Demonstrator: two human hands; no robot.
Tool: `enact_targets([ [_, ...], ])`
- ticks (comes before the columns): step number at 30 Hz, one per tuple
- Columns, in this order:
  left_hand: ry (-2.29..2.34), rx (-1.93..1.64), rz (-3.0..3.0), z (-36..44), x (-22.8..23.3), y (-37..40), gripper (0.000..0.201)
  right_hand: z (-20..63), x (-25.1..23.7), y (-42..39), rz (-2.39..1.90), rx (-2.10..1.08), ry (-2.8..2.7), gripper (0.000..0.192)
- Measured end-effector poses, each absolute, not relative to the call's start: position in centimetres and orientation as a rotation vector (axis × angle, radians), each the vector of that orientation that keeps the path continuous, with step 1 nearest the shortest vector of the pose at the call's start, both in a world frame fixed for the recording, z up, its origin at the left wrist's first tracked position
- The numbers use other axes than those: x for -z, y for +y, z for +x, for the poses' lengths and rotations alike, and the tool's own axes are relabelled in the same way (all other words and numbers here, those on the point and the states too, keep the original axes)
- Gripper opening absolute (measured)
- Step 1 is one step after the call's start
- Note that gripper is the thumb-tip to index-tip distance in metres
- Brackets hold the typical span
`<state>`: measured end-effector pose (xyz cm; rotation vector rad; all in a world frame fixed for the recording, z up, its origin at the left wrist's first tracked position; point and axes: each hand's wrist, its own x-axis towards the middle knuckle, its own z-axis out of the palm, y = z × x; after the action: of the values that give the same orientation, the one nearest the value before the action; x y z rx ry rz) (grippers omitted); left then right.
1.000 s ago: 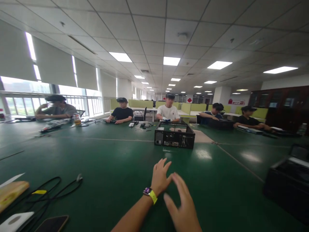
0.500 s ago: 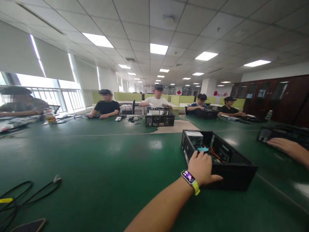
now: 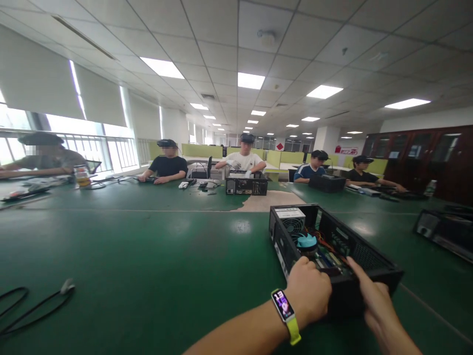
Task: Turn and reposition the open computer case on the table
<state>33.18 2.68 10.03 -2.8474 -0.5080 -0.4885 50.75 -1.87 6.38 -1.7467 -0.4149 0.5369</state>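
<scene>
An open black computer case (image 3: 373,266) lies on the green table (image 3: 148,256) at the right. A blue cooler fan and coloured wires show inside it. My left hand (image 3: 308,291), with a smart band with a yellow strap on the wrist, grips the case's near left corner. My right hand (image 3: 373,296) holds the near rim of the case, its index finger laid along the top edge.
A second open case (image 3: 247,186) stands across the table before a seated person. Another black case (image 3: 443,229) lies at the far right. A black cable (image 3: 33,305) trails at the near left. Several people sit along the far side.
My left hand has taken hold of the case and drawn it closer. My right hand, far off at the right before, has come onto the case's near rim.
</scene>
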Motion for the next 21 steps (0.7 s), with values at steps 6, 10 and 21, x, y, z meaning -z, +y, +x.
enact_targets([
  [6, -0.572, 0.414, -2.904, 33.5, -11.1, 3.1, 0.018, 51.9, -7.1, 2.4, -1.743, -0.743, -0.685, 0.045],
  [10, -0.716, 0.365, -3.020, 32.6, -11.6, 2.4, 0.027, 51.2, -8.4, 6.2, -1.802, -0.783, -1.045, 0.036],
  [21, -1.073, -0.243, -3.029, 25.6, -16.1, 10.8, 0.038, 45.5, -8.9, 10.6, -1.825, -0.808, -1.659, 0.022],
])
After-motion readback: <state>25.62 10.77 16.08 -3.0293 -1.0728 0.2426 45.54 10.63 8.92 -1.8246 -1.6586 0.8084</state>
